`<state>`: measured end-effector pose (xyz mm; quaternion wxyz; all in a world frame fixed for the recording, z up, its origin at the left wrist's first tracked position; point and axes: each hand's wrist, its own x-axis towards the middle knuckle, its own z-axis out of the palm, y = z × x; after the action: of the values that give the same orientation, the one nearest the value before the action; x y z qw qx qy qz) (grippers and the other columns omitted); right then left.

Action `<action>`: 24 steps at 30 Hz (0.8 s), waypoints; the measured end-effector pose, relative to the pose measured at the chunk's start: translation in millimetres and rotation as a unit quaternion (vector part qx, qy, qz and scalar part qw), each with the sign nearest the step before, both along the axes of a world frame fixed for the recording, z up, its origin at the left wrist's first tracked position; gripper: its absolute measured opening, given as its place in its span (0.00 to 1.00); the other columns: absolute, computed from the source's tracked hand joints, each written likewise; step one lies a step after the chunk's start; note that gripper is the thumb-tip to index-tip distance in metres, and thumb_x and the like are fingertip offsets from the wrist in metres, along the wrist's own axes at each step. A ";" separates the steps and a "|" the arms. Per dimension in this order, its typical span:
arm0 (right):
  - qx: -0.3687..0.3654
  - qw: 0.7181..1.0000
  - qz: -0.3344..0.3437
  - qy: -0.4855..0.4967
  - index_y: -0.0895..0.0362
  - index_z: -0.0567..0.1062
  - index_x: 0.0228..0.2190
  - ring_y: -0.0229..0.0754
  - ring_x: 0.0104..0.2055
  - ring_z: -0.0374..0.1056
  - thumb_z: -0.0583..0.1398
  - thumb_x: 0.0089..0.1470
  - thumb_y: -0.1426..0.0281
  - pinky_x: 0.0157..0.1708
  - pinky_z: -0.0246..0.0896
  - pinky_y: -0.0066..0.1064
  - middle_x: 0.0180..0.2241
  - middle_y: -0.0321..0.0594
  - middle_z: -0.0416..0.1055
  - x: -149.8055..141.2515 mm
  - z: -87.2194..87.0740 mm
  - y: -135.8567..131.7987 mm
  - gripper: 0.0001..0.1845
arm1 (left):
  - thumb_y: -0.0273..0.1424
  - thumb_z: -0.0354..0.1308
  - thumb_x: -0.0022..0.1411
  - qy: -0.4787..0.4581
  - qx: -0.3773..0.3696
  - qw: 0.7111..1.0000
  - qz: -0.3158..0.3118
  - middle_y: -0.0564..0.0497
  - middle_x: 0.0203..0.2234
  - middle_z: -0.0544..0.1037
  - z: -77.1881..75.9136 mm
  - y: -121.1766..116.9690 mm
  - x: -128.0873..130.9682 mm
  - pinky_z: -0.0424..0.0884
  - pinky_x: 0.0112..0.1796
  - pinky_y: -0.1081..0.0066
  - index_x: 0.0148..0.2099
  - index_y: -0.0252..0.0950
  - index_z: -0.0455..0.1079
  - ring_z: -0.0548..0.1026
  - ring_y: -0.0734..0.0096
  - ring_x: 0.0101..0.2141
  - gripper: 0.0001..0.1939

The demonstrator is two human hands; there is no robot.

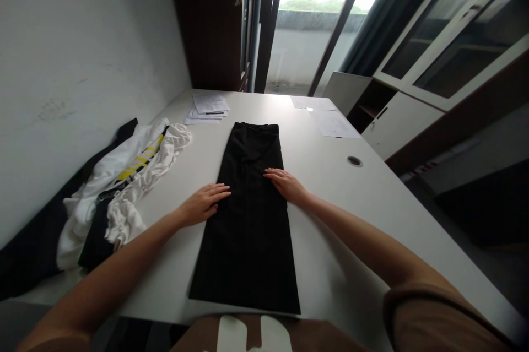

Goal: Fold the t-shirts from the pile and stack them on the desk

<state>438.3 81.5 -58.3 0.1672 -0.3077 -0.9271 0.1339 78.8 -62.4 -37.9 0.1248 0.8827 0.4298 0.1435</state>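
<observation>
A long black garment [250, 231] lies folded into a narrow strip down the middle of the white table [330, 187]. My left hand [203, 203] rests flat at its left edge, fingers stretched out and touching the cloth. My right hand [286, 184] lies flat on the garment's right side, fingers spread and pointing left. Neither hand holds anything.
A heap of white, black and yellow-striped clothes [124, 187] lies at the table's left against the wall. Stacks of paper [209, 108] and loose sheets [326, 118] sit at the far end. A round cable hole [354, 161] is on the right. Cabinets stand to the right.
</observation>
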 end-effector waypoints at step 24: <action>0.038 0.987 0.157 -0.002 0.45 0.62 0.68 0.61 0.71 0.49 0.64 0.50 0.67 0.68 0.21 0.67 0.67 0.46 0.59 31.6 20.1 -155.2 0.44 | 0.28 0.63 0.57 0.050 -0.077 0.995 -0.044 0.50 0.73 0.48 28.9 -103.4 -15.4 0.47 0.68 0.42 0.73 0.51 0.53 0.46 0.50 0.72 0.44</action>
<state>469.9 -73.7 -38.3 0.1539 -0.1520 -0.9686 0.1225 63.5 -165.8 -9.0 0.1766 0.8945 0.4063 0.0603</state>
